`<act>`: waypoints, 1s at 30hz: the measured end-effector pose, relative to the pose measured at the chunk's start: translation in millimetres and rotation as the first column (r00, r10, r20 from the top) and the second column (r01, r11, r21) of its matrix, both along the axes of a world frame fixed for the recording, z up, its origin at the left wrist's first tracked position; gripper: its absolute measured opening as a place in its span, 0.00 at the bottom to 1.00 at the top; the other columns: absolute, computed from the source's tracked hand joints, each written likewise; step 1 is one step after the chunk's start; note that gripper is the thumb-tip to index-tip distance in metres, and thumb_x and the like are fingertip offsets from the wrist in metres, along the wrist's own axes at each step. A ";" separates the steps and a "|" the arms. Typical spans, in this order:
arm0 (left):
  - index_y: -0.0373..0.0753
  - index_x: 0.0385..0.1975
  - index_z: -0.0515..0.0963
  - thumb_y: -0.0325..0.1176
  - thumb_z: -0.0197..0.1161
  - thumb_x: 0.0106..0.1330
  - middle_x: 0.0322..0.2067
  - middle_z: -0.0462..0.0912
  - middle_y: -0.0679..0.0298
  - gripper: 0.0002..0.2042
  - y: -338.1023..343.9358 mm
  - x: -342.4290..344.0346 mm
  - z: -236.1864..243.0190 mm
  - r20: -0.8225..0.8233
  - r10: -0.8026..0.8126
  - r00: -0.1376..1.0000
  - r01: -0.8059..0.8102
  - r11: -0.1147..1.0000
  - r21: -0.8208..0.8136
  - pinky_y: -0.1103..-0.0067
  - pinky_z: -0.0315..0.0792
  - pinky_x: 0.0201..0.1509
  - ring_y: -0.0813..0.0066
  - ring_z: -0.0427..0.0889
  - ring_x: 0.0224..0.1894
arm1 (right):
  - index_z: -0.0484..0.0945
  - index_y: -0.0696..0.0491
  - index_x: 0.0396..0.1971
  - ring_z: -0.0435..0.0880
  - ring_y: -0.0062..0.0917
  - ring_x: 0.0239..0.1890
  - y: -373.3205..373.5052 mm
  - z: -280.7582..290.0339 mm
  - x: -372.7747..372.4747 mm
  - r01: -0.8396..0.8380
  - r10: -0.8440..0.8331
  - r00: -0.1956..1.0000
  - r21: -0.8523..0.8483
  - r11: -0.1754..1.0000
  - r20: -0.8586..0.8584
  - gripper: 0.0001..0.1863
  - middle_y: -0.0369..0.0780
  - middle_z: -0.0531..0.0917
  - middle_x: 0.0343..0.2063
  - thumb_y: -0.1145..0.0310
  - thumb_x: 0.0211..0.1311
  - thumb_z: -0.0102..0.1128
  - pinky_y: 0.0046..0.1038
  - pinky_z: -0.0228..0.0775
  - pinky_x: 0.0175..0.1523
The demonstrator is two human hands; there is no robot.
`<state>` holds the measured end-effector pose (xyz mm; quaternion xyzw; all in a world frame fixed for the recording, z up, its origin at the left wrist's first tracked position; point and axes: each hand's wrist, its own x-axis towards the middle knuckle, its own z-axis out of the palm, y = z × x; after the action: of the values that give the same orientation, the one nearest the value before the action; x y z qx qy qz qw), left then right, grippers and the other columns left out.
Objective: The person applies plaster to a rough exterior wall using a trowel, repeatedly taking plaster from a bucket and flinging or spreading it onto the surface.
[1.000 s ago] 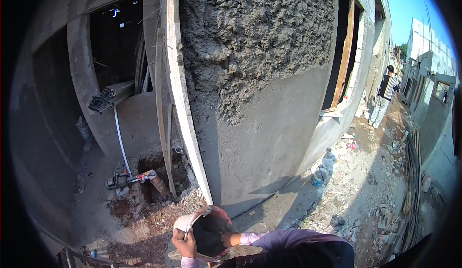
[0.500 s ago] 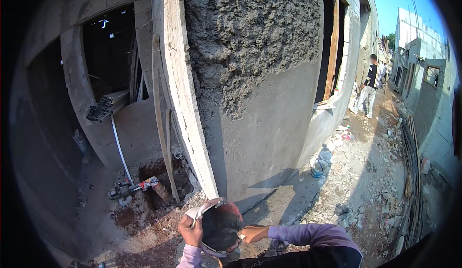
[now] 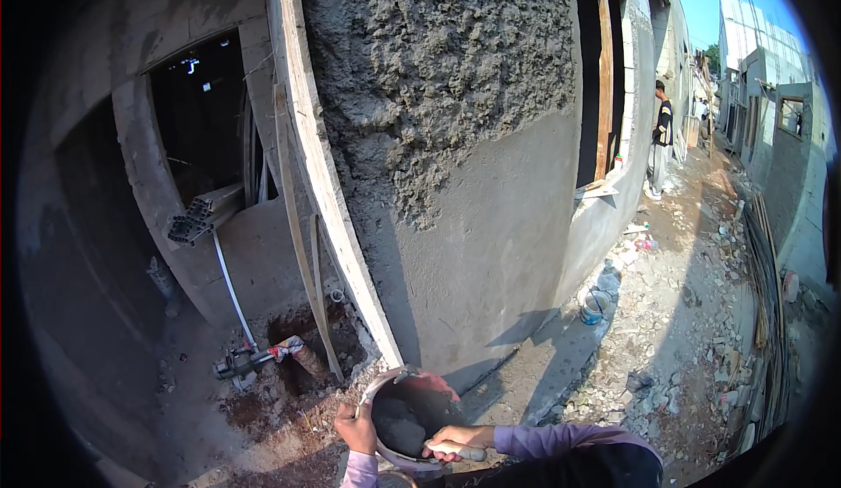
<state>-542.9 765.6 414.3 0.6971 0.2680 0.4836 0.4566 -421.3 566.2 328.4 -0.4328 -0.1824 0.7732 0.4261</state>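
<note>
In front of me, at the foot of a wall corner, a round bucket [image 3: 448, 386] with a reddish inner wall is tilted toward me. Grey mortar [image 3: 399, 425] lies inside it. The fingers of my left hand [image 3: 356, 428] close over the bucket's left rim. With its pale handle [image 3: 471, 453] in my right hand [image 3: 457, 440], a trowel reaches into the bucket; its blade is hard to make out against the mortar. Above stands the wall, with rough wet plaster [image 3: 438, 59] on top and a smoother plastered area [image 3: 491, 216] below.
A long upright board [image 3: 320, 146] edges the wall corner. Left of it are a pipe fitting [image 3: 254, 358] in a dug hole and metal profiles [image 3: 206, 215] at a window. To the right are a small bucket [image 3: 595, 307], rubble, long rods [image 3: 764, 313] and a person [image 3: 660, 142].
My right hand has turned and shifted inside the bucket, so the trowel handle now shows. The view has shifted slightly. The person farther off has changed position and stance beside the wall.
</note>
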 end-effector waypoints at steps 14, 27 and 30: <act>0.34 0.22 0.68 0.23 0.65 0.57 0.23 0.76 0.66 0.10 13.2 -122.6 -156.3 -0.338 0.467 0.817 -0.569 0.750 -0.338 0.78 0.69 0.31 0.78 0.73 0.26 | 0.70 0.64 0.55 0.74 0.26 0.25 -25.6 271.4 169.4 0.707 -0.761 0.611 0.583 0.400 -0.219 0.27 0.39 0.75 0.30 0.62 0.59 0.45 0.27 0.73 0.29; 0.35 0.32 0.69 0.25 0.63 0.59 0.27 0.77 0.64 0.08 -20.4 -139.9 -120.2 -0.535 0.543 0.648 -0.717 0.671 -0.188 0.77 0.71 0.34 0.74 0.75 0.29 | 0.53 0.67 0.64 0.69 0.52 0.61 -38.7 702.2 289.0 -0.676 -0.230 -0.433 0.483 -0.556 -0.871 0.30 0.60 0.68 0.60 0.75 0.63 0.48 0.42 0.63 0.64; 0.35 0.35 0.70 0.25 0.63 0.60 0.28 0.77 0.63 0.09 -20.2 -133.6 -120.2 -0.550 0.528 0.647 -0.710 0.679 -0.184 0.76 0.71 0.35 0.73 0.75 0.30 | 0.53 0.69 0.64 0.68 0.53 0.62 -57.3 765.6 343.1 -0.795 0.152 -0.537 0.438 -0.420 -0.830 0.31 0.64 0.67 0.59 0.76 0.63 0.49 0.42 0.60 0.67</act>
<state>-676.6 745.4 294.1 0.5475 0.6820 0.3731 0.3097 -78.2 508.8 1094.0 0.1866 0.0848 0.8213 -0.5324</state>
